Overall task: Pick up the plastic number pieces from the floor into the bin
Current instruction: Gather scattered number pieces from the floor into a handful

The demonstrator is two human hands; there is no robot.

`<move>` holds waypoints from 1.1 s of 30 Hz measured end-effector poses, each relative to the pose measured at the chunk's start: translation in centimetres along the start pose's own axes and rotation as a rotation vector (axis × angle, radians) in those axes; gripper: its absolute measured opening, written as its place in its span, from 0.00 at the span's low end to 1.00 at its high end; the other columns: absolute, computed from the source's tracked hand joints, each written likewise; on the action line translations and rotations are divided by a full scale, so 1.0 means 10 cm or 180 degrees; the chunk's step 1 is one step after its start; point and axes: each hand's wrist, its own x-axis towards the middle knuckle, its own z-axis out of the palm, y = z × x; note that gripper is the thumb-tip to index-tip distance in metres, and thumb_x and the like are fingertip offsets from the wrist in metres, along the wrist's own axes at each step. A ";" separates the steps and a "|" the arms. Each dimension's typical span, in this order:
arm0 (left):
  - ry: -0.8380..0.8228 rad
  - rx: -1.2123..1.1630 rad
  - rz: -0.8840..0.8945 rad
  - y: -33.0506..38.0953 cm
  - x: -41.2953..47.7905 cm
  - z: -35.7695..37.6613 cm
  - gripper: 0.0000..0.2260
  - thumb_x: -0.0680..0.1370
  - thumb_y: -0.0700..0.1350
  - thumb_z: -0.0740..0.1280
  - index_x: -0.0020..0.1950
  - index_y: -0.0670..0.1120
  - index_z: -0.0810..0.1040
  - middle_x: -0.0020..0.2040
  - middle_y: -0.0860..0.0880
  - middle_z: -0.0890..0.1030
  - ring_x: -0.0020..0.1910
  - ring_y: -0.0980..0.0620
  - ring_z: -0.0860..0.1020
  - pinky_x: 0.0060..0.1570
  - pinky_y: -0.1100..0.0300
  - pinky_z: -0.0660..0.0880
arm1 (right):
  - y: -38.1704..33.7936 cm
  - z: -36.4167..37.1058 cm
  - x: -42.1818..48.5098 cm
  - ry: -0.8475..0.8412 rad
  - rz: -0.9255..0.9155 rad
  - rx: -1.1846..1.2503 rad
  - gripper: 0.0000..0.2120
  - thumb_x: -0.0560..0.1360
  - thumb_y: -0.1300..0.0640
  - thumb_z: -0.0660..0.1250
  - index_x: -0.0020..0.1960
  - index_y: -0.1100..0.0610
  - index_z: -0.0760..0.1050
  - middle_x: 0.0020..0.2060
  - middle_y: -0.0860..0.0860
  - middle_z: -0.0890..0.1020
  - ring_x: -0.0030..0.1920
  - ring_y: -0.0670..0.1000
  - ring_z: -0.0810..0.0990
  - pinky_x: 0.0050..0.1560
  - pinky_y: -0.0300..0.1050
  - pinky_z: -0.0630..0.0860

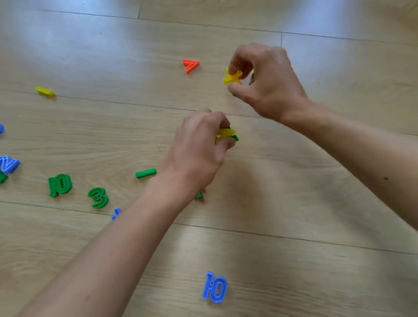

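The right hand point(267, 81), at one o'clock in the view, pinches a yellow cross piece point(232, 76) between thumb and fingertips, low over the floor point(320, 223). The left hand point(198, 149), near centre, is curled round yellow and green pieces point(224, 133). Loose number pieces lie mostly toward nine o'clock, with a red 7 point(190, 65) at twelve and a blue 10 point(214, 287) at six. No bin shows. The pieces look light, stiff and smooth. They are thin, so they are probably best pinched across opposite edges.
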 end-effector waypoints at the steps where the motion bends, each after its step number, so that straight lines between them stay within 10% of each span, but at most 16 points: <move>1: 0.0111 -0.0107 -0.0071 -0.03 -0.08 -0.08 0.11 0.74 0.46 0.72 0.55 0.45 0.81 0.48 0.48 0.81 0.47 0.50 0.77 0.51 0.55 0.74 | -0.06 0.06 0.18 -0.0018 -0.0079 0.0055 0.05 0.68 0.58 0.69 0.43 0.54 0.78 0.40 0.50 0.82 0.41 0.51 0.79 0.44 0.52 0.78; 20: 0.0262 -0.0426 -0.0654 -0.53 -0.84 -0.35 0.07 0.71 0.46 0.75 0.48 0.49 0.83 0.35 0.55 0.78 0.33 0.56 0.75 0.37 0.62 0.73 | -0.04 0.61 0.98 -0.0731 -0.0817 -0.0551 0.08 0.70 0.56 0.71 0.48 0.53 0.76 0.45 0.51 0.81 0.48 0.53 0.78 0.52 0.55 0.77; 33: 0.0108 -0.4839 -0.2026 -0.53 -0.65 -0.38 0.09 0.80 0.39 0.60 0.54 0.36 0.77 0.45 0.40 0.82 0.38 0.52 0.74 0.36 0.66 0.73 | -0.68 0.39 0.07 -0.0204 -0.0483 0.1085 0.06 0.68 0.64 0.72 0.44 0.61 0.77 0.37 0.58 0.83 0.35 0.56 0.80 0.38 0.55 0.79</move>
